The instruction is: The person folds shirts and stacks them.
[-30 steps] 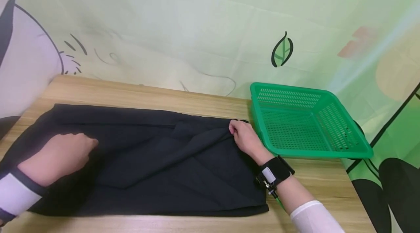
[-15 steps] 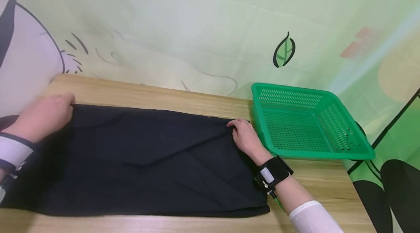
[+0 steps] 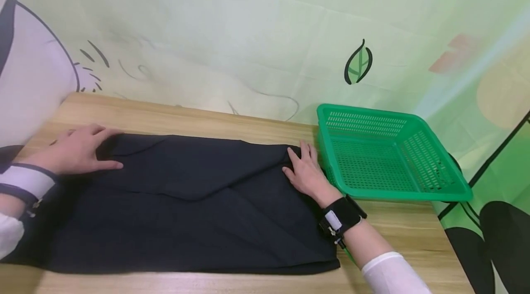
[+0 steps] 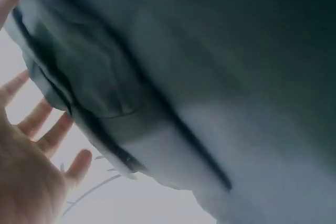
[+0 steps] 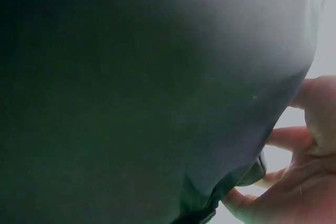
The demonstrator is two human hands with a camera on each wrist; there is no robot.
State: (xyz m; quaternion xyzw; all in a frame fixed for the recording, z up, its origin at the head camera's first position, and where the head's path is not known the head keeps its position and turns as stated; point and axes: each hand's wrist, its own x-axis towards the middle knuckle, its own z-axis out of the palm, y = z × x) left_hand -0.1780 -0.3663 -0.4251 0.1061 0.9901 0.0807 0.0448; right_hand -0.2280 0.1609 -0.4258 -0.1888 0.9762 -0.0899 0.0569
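Note:
A black cloth (image 3: 198, 211) with a few creases lies spread over the table in the head view. My left hand (image 3: 80, 152) is at its far left corner, thumb and fingers spread apart. In the left wrist view that hand (image 4: 32, 166) shows spread fingers along the folded edge of the cloth (image 4: 115, 82). My right hand (image 3: 307, 172) rests at the far right corner, its fingers straightened and parted over the cloth's edge. The right wrist view has the same hand (image 5: 299, 166) with its fingertips right at the cloth's border (image 5: 236, 145).
A green plastic basket (image 3: 403, 195) with slotted sides stands at the back right, close beside the right hand. The wooden table (image 3: 397, 234) extends past the cloth at its back, front and right. Behind it hangs a printed backdrop (image 3: 232, 41).
My left hand has moved from over the cloth to its far left corner, and its fingers have spread. The right hand has loosened its pinch and straightened its fingers. The cloth's left part lies flatter.

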